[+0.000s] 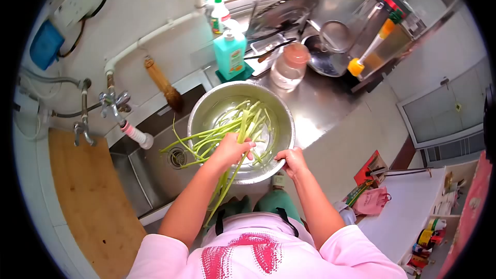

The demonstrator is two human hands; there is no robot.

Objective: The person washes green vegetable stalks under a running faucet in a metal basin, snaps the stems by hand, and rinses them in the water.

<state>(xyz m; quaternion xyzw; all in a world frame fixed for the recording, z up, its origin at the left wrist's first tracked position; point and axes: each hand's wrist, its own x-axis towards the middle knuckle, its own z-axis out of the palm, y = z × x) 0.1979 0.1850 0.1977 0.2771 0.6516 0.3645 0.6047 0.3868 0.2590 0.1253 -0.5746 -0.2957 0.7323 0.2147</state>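
Observation:
Long green stalks [204, 139] lie in and across a round metal basin [199, 111] that stands at the sink's right edge. My left hand [231, 150] is closed around a bunch of them over the basin; some ends hang down past the near rim toward my shirt. With fingers wrapped on the lower right rim, my right hand [293, 161] grips the basin. Other stalks stick out over the left rim, above the sink drain [177, 157].
A tap with a pink nozzle [135, 134] is left of the basin. Behind it stand a green bottle [230, 54] and a glass jar [289, 67]. A wooden board [90, 196] lies at the left. A pan [325, 59] sits at the back right.

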